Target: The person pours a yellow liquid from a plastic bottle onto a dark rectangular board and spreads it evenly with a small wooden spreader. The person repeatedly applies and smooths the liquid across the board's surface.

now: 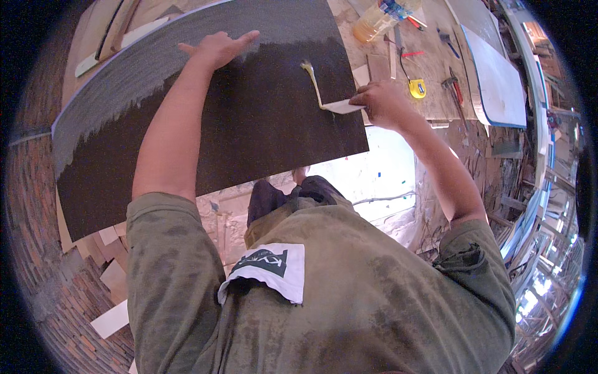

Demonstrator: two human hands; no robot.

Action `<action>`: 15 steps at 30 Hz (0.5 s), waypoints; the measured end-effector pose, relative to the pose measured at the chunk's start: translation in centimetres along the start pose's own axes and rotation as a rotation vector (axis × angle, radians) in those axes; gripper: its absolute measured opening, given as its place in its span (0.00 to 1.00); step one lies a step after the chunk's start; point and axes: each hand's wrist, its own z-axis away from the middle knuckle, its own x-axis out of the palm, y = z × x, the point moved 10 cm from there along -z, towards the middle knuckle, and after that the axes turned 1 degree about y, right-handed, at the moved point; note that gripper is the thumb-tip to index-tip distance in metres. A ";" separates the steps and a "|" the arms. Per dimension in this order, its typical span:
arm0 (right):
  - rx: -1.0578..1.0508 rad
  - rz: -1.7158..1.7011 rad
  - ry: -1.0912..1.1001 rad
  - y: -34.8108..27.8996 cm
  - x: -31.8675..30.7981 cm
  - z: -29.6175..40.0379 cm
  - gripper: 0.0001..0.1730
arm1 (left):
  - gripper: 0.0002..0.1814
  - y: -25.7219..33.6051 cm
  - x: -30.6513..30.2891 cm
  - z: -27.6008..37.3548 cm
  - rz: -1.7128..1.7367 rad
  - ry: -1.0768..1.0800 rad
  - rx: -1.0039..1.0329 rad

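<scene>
A large dark panel (261, 117) lies before me at a slant. Its far part has a greyer, shinier look with a ragged border against the darker near part. My right hand (385, 104) grips a thin pale flat piece (345, 107), apparently a spreader, at the panel's right edge. From the spreader's tip a strand of yellowish glue-like paste (314, 82) runs across the dark surface. My left hand (218, 49) is over the panel's far part with thumb and fingers spread, holding nothing; whether its palm presses on the surface I cannot tell.
On the wooden workbench (434, 70) beyond my right hand are a plastic bottle (373, 23) with amber contents, a yellow tape measure (417, 88), a hammer (449, 42) and red-handled pliers (455, 89). A white blue-edged panel (502, 89) lies farther right. A brick wall (28, 210) stands left.
</scene>
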 end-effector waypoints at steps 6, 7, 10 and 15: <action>-0.027 -0.032 -0.035 -2.7 1.2 4.6 0.22 | 0.63 -0.1 0.4 -0.3 -0.017 -0.020 0.018; -0.043 -0.048 -0.021 -2.9 1.4 5.3 0.22 | 0.63 -0.1 0.4 -0.5 -0.015 -0.028 0.026; -0.035 -0.091 -0.013 -3.6 1.7 7.0 0.22 | 0.64 -0.1 0.3 -0.4 -0.017 -0.012 0.020; 0.027 -0.167 -0.011 -3.8 2.5 9.1 0.21 | 0.64 0.2 0.0 -0.1 -0.049 -0.038 0.015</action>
